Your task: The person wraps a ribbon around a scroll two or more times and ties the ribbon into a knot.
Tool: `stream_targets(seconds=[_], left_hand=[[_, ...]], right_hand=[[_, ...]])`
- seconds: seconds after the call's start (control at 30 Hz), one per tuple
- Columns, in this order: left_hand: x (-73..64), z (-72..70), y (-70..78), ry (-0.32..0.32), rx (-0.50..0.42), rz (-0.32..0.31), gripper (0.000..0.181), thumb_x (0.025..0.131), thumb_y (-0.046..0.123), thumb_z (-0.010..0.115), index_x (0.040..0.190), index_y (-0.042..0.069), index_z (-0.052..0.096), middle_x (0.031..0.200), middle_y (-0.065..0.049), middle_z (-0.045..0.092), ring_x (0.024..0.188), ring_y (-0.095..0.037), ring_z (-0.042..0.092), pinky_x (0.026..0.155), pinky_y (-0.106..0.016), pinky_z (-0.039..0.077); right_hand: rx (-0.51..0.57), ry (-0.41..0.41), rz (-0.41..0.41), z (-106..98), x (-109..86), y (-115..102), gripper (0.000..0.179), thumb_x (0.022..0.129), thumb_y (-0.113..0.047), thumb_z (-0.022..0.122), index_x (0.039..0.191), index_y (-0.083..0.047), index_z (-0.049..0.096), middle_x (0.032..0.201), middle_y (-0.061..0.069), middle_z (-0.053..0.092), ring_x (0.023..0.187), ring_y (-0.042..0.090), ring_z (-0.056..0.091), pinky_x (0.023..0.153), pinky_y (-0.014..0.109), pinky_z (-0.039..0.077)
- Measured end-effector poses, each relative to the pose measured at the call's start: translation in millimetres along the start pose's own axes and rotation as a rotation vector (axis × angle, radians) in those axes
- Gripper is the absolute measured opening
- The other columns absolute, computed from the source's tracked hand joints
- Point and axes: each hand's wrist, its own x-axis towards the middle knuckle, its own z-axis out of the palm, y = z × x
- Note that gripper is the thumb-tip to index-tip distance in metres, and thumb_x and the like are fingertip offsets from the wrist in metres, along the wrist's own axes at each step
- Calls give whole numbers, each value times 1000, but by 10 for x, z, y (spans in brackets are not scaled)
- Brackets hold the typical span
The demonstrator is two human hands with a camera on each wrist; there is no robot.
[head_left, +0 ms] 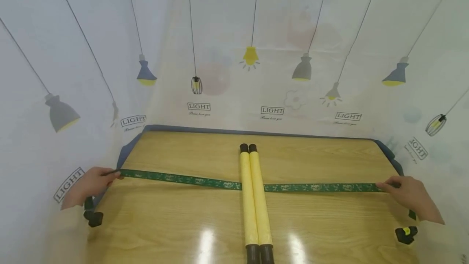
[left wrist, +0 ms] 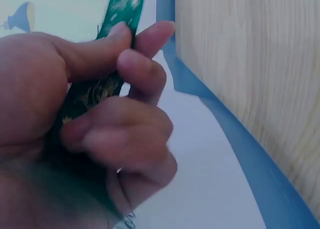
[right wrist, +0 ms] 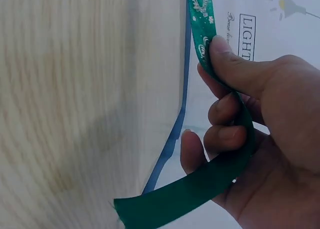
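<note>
A green ribbon [head_left: 322, 188] with pale printed figures stretches across the table, passing beneath two yellow rods [head_left: 253, 199] with dark ends that lie side by side. At the left, my left hand [head_left: 96, 180] pinches one end between thumb and fingers; in the left wrist view the ribbon [left wrist: 122, 11] runs down through the palm, partly hidden by the curled fingers. Over at the right, my right hand [head_left: 406, 192] pinches the other end. In the right wrist view a loose tail of ribbon [right wrist: 170, 201] hangs past the fingers, its cut edge showing. Neither hand touches the rods.
The wooden table [head_left: 176, 219] has a blue border [head_left: 227, 129] along its far edge. White sheets printed with lamps [head_left: 234, 19] rise behind it and at both sides. Black wrist devices [head_left: 406, 234] sit below each hand.
</note>
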Motion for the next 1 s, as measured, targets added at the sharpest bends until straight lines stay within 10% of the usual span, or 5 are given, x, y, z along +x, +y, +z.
stream_targets(seconds=[0.2,0.33,0.67,1.0], left_hand=[[15,-87,-98,-109,-6,-146,51,101,42,56,119,-3,72,118,-31,63,84,-28,57,68,-40,50],[50,25,-110,-76,27,-179,50,94,33,64,117,-12,68,111,-32,68,94,-37,65,82,-54,54],[135,316,226,92,268,-71,58,92,29,71,129,-13,58,130,-43,53,116,-62,46,99,-66,37],[263,780,822,67,75,171,56,99,32,67,139,-3,56,140,-37,50,135,-59,38,105,-70,40]], right_hand=[[5,-70,16,59,4,92,61,101,-53,59,109,7,70,109,35,68,94,49,66,73,54,54],[14,-43,21,133,23,87,55,100,-51,62,104,3,72,108,34,69,97,51,64,76,56,53],[-30,-32,12,144,54,114,43,101,-36,64,109,6,70,109,34,68,96,52,63,78,57,51],[39,-62,-52,137,161,-239,58,103,-40,60,133,10,56,134,41,54,115,58,54,85,62,51]])
